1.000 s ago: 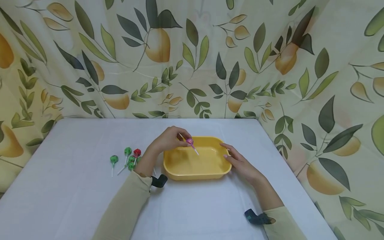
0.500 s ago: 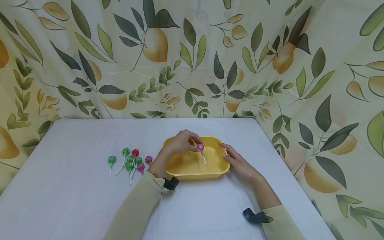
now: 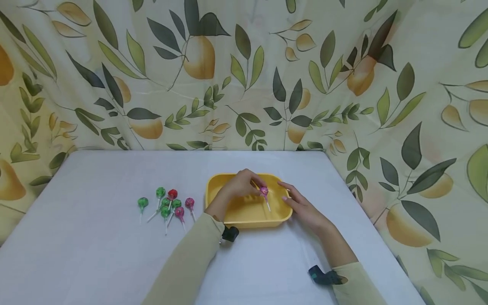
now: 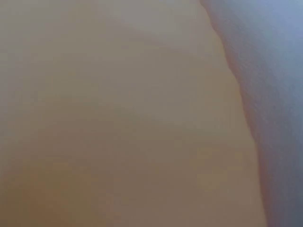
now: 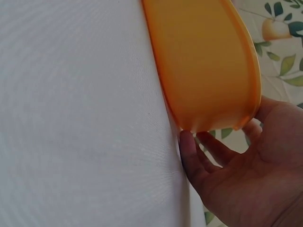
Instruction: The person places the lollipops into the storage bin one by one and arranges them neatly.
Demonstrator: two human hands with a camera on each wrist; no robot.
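In the head view my left hand (image 3: 244, 183) reaches over the yellow plastic tray (image 3: 244, 221). Thumb and fingers pinch a pink-wrapped lollipop (image 3: 264, 192) near its head, with the white stick pointing down into the tray. The left wrist view is mostly filled by blurred skin (image 4: 118, 94), so the lollipop does not show there. At the tray's right end my right hand (image 3: 306, 210) holds the rim. Up close in the right wrist view, fingertips (image 5: 188, 142) touch the outer wall of the orange-looking tray (image 5: 203, 61).
Left of the tray, several green lollipops (image 3: 142, 203), a red lollipop (image 3: 173, 194) and two pink lollipops (image 3: 189, 203) lie on the white-covered table (image 3: 95, 254). A fruit-and-leaf patterned curtain (image 3: 244, 84) hangs behind and to the right.
My left hand has carried the pink lollipop rightward and slightly down, farther over the tray. The lollipops on the left are now uncovered. My right hand keeps its place at the rim.
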